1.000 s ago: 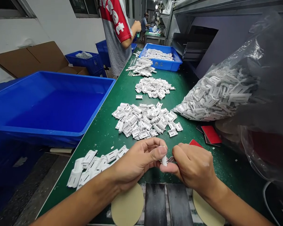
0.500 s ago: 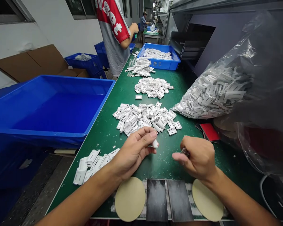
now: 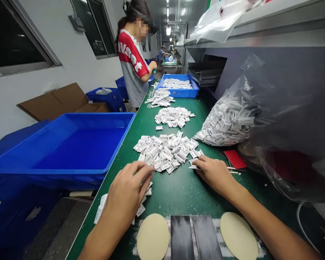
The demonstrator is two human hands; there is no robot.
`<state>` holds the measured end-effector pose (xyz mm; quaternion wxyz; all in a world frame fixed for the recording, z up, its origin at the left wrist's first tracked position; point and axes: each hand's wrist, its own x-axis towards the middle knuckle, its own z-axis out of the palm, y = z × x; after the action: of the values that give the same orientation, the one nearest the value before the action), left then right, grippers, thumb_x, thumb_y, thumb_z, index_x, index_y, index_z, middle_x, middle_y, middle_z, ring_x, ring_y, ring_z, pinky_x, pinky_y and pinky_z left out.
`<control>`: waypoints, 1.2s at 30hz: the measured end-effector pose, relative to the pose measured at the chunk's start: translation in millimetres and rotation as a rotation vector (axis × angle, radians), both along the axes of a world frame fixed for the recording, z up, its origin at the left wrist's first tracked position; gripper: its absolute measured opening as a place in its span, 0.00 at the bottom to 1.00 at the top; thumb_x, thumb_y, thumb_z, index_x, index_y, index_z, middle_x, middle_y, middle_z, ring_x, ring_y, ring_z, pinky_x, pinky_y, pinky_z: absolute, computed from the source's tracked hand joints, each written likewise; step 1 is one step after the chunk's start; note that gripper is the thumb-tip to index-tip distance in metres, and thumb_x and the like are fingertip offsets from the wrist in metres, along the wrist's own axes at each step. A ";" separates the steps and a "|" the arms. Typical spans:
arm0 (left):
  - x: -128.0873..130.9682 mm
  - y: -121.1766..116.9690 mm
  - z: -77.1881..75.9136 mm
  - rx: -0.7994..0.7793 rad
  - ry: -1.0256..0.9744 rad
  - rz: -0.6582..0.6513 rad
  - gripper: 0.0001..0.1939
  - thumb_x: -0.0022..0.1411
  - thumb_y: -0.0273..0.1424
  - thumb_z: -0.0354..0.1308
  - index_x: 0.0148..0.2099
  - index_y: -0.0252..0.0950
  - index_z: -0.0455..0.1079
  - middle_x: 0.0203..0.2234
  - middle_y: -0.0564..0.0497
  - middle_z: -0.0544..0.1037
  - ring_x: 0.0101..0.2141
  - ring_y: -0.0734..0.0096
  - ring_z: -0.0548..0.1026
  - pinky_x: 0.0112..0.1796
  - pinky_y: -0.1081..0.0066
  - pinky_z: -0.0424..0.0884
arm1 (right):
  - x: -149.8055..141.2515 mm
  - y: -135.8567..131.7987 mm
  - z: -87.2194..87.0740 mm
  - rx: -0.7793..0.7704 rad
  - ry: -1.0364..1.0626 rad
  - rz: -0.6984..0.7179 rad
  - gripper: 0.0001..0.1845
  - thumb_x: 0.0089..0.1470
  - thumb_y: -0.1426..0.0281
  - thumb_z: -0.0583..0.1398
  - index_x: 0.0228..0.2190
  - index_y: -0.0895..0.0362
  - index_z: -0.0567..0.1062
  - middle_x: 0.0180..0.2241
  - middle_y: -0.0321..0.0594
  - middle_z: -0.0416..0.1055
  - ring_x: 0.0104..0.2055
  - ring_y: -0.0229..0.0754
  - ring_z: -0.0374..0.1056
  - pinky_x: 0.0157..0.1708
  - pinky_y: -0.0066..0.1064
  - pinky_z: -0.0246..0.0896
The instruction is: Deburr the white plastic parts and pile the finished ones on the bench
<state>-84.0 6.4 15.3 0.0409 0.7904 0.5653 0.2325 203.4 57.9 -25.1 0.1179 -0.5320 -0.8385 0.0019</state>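
My left hand (image 3: 127,193) hangs over a small heap of white plastic parts (image 3: 102,204), which it mostly hides, with its fingertips near a larger loose pile of the same parts (image 3: 165,153) on the green bench mat (image 3: 178,195). Whether it holds anything is hidden. My right hand (image 3: 213,174) rests at the pile's right edge. A white plastic part (image 3: 193,167) pokes out from under its fingertips and looks pinched. Thin strips (image 3: 233,170) stick out beyond this hand.
A smaller pile (image 3: 173,117) and a blue tray of parts (image 3: 177,86) lie farther along the bench. A clear bag of parts (image 3: 224,121) sits right, a large blue bin (image 3: 70,144) left. Two beige round pads (image 3: 152,236) lie nearest me. A co-worker (image 3: 132,68) stands beyond.
My view has tilted up, showing more of the room. My hands have moved apart: the left back over the small heap, the right forward to the pile's edge, now on a white part.
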 end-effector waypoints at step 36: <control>69.1 -3.2 -8.5 -0.091 -0.787 -0.177 0.10 0.65 0.28 0.59 0.46 0.43 0.79 0.38 0.48 0.83 0.39 0.62 0.79 0.44 0.65 0.69 | -38.2 -45.3 18.7 0.258 0.592 0.274 0.07 0.61 0.75 0.60 0.41 0.57 0.75 0.30 0.38 0.77 0.26 0.35 0.69 0.27 0.28 0.60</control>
<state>-14.8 3.2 6.7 0.3089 0.6841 0.4460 0.4876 165.2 12.5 -6.4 0.4207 -0.3718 -0.8249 0.0658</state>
